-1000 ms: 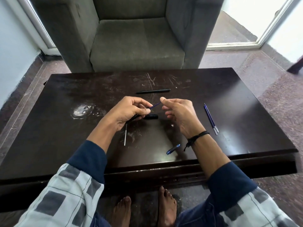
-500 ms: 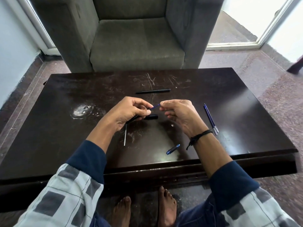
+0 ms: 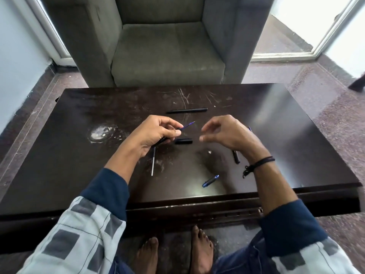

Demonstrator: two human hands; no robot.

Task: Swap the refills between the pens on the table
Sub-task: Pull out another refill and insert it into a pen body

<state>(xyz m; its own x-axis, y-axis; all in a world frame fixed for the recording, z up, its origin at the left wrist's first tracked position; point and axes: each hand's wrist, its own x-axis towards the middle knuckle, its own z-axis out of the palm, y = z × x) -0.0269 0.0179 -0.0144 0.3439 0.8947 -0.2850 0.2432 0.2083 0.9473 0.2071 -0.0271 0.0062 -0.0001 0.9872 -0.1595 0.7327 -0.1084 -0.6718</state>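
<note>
Two bare hands hover above the dark desk (image 3: 79,155): the left grip (image 3: 156,133) is closed round a black pen barrel (image 3: 162,139), from whose front a blue refill (image 3: 188,124) juts toward the right grip (image 3: 227,133), which hangs apart from it, holding nothing, thumb and fingers loosely parted. On the desk lie a black cap (image 3: 183,141) just beside the left grip, a thin pale refill (image 3: 153,164) nearer the person, a blue cap piece (image 3: 210,181) near the front edge, a short black piece (image 3: 236,157) under the right wrist and a whole black pen (image 3: 186,110) farther back.
</note>
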